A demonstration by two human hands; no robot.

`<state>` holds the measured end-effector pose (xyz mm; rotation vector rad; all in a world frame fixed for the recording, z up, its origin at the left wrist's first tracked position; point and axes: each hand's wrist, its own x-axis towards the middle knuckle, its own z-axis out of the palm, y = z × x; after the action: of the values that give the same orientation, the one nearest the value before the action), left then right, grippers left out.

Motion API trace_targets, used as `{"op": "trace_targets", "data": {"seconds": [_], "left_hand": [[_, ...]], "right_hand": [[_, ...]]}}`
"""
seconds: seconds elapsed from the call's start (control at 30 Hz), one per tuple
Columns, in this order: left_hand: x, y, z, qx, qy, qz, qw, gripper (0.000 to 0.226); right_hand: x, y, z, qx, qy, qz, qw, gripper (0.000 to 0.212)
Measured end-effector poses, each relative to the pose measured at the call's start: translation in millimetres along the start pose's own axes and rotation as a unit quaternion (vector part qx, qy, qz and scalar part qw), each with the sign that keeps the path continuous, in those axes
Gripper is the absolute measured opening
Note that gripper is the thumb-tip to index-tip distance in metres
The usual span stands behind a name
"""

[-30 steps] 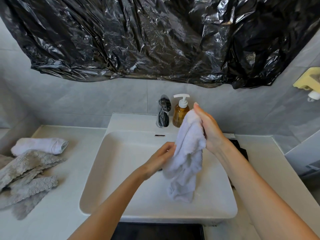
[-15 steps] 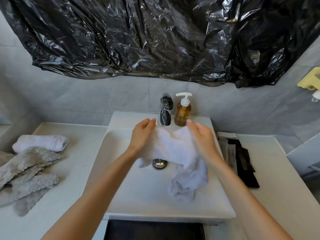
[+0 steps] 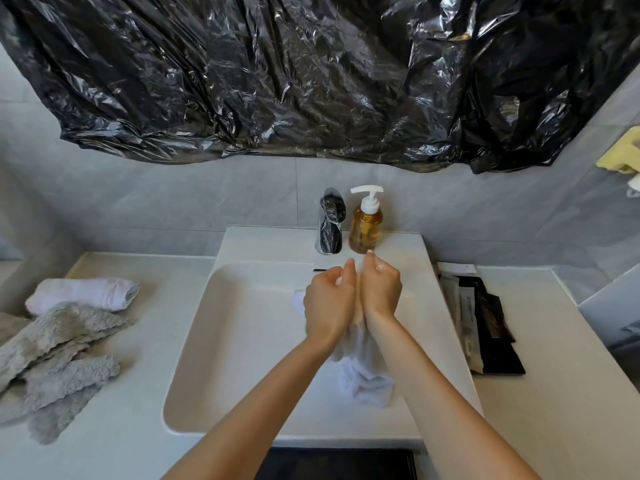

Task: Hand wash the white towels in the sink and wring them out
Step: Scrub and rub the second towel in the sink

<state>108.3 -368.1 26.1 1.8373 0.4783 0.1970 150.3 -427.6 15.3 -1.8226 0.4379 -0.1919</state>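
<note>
Black plastic sheeting [image 3: 311, 74] hangs across the grey tiled wall behind the white sink [image 3: 214, 341]. Left of the sink lie grey cloths [image 3: 59, 355] and a rolled white towel [image 3: 83, 294]. Over the basin, the left hand [image 3: 329, 303] and right hand [image 3: 379, 291] (side by side) curl tightly around a white towel [image 3: 363, 379], its tail hanging below them. A soap bottle [image 3: 365, 223] stands behind the sink.

Left hand [image 3: 329, 303] and right hand [image 3: 380, 292] side by side, fingers curled.
</note>
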Motion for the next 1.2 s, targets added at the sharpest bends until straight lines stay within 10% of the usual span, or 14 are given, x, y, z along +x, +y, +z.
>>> {"op": "trace_targets", "data": {"seconds": [0.17, 0.63, 1.2], "left_hand": [[26.4, -2.3, -2.9, -0.059, 0.041, -0.054, 0.996, 0.048], [4.4, 2.9, 17.4, -0.088, 0.018, -0.077, 0.993, 0.044], [22.1, -4.1, 6.6, -0.146, 0.035, -0.206, 0.967, 0.037]], "right_hand": [[-36.2, 8.7, 6.2, -0.056, -0.102, -0.076, 0.99, 0.039], [11.5, -15.3, -5.8, -0.043, -0.03, 0.056, 0.997, 0.04], [-22.1, 3.2, -1.2, -0.143, -0.089, -0.02, 0.986, 0.044]]}}
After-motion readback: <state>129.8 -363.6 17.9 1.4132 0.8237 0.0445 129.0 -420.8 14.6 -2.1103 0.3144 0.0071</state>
